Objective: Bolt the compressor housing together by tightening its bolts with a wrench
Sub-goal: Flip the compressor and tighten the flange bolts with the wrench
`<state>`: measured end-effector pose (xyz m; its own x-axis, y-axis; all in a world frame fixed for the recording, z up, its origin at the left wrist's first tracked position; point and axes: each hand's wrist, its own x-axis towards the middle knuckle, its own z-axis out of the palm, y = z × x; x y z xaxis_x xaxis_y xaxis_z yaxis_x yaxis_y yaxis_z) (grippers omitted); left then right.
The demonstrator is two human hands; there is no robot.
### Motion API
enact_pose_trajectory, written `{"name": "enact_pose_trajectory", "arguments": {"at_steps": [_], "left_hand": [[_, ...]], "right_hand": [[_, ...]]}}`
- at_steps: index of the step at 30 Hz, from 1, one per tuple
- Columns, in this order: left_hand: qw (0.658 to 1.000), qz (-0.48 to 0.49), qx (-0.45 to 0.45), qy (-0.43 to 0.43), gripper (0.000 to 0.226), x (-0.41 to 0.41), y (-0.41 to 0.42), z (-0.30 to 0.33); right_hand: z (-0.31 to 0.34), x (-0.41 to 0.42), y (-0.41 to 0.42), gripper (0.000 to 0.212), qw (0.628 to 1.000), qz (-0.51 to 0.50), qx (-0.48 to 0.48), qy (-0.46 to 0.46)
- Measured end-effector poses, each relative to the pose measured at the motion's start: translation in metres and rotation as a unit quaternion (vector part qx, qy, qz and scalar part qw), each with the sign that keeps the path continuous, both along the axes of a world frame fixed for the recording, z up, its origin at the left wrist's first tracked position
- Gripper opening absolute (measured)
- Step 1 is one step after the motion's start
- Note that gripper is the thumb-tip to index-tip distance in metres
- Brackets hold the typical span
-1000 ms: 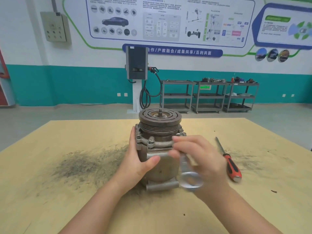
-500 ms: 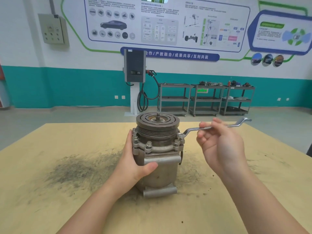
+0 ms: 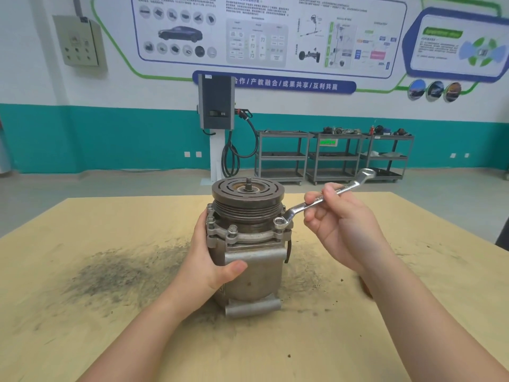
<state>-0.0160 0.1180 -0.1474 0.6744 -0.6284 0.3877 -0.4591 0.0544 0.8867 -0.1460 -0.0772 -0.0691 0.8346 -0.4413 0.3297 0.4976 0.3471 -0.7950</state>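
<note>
The compressor point(image 3: 248, 252) stands upright in the middle of the worktop point(image 3: 82, 340), pulley end up, its flange bolts ringed just below the pulley. A front bolt point(image 3: 232, 229) stands bare on the flange; the bolt on the compressor's right side sits under the ring end of the wrench point(image 3: 322, 201), though whether the ring is fully seated on the bolt head or just above it cannot be told.

The wrench's long axis runs from that ring up and away to the right of the compressor, free end highest. The right hand point(image 3: 347, 230) is its grip: thumb and curled fingers pinch the shank about midway, so the bolt lies down and to the left of the grip, along the shank. The right hand is thus the nearer to the bolt being worked. The left hand point(image 3: 209, 260) wraps the compressor's left side, thumb across the front face, bracing it; I judge the coming swing turns on that brace holding the body from twisting.

Dark grime point(image 3: 124, 271) stains the worktop left of the compressor. Far behind the compressor stand grey shelf carts point(image 3: 330, 155); small parts lie on their top shelves, too small to name.
</note>
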Motion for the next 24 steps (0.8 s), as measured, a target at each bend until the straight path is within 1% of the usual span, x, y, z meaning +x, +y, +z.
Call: {"name": "enact_pose_trajectory", "arguments": {"at_steps": [3, 5, 6, 8, 10, 11, 12, 14, 16, 17, 18, 19, 20, 21, 22, 23, 24], "left_hand": [[1.0, 0.002, 0.004, -0.001, 0.145, 0.0, 0.0, 0.0], [1.0, 0.001, 0.0, 0.0, 0.146, 0.0, 0.001, 0.0], [1.0, 0.0, -0.002, 0.001, 0.147, 0.0, 0.001, 0.0], [1.0, 0.008, 0.004, 0.001, 0.143, 0.001, 0.0, -0.002], [1.0, 0.017, 0.005, -0.013, 0.133, 0.003, -0.001, -0.003], [1.0, 0.019, 0.008, -0.019, 0.131, 0.003, -0.002, -0.002], [1.0, 0.02, 0.009, -0.022, 0.132, 0.002, -0.001, -0.003], [1.0, 0.015, 0.007, -0.018, 0.143, 0.0, -0.001, -0.002], [0.999, 0.032, 0.007, -0.01, 0.148, -0.003, -0.001, 0.0], [0.999, 0.047, 0.021, 0.002, 0.142, -0.007, -0.002, 0.005], [0.998, 0.047, 0.031, 0.008, 0.123, -0.01, -0.005, 0.008], [0.999, 0.027, 0.035, 0.001, 0.098, -0.008, -0.004, 0.005], [1.0, 0.001, 0.029, -0.005, 0.07, -0.008, -0.004, 0.002], [0.999, -0.001, 0.039, -0.029, 0.06, -0.008, -0.004, -0.001], [0.999, 0.01, 0.046, -0.012, 0.071, -0.006, -0.006, 0.0], [0.999, 0.025, 0.043, -0.015, 0.092, -0.006, -0.006, 0.001], [0.997, 0.049, 0.039, -0.04, 0.107, -0.004, -0.006, -0.001]], "right_hand": [[0.004, 0.009, -0.004, 0.014, 0.998, 0.036, 0.028, 0.046], [0.002, 0.011, -0.002, 0.016, 0.997, 0.032, 0.047, 0.043], [-0.001, 0.01, 0.001, 0.016, 0.998, 0.015, 0.048, 0.024], [-0.012, 0.001, 0.012, 0.012, 0.998, -0.047, 0.028, -0.041], [-0.028, -0.01, 0.028, 0.013, 0.984, -0.136, -0.027, -0.116], [-0.035, -0.015, 0.038, 0.013, 0.966, -0.193, -0.083, -0.15], [-0.041, -0.018, 0.048, 0.01, 0.938, -0.251, -0.154, -0.181], [-0.047, -0.019, 0.066, 0.004, 0.867, -0.328, -0.299, -0.226], [-0.048, -0.011, 0.079, 0.006, 0.781, -0.385, -0.428, -0.242], [-0.047, -0.004, 0.086, 0.004, 0.733, -0.414, -0.482, -0.241], [-0.046, 0.003, 0.093, 0.006, 0.693, -0.444, -0.519, -0.23], [-0.044, 0.01, 0.101, 0.01, 0.666, -0.469, -0.539, -0.213], [-0.042, 0.017, 0.107, 0.013, 0.654, -0.485, -0.548, -0.194], [-0.04, 0.02, 0.111, 0.015, 0.651, -0.492, -0.549, -0.18], [-0.037, 0.022, 0.113, 0.015, 0.658, -0.488, -0.546, -0.173], [-0.033, 0.021, 0.112, 0.017, 0.673, -0.477, -0.538, -0.174], [-0.028, 0.018, 0.109, 0.019, 0.692, -0.462, -0.523, -0.185]]}}
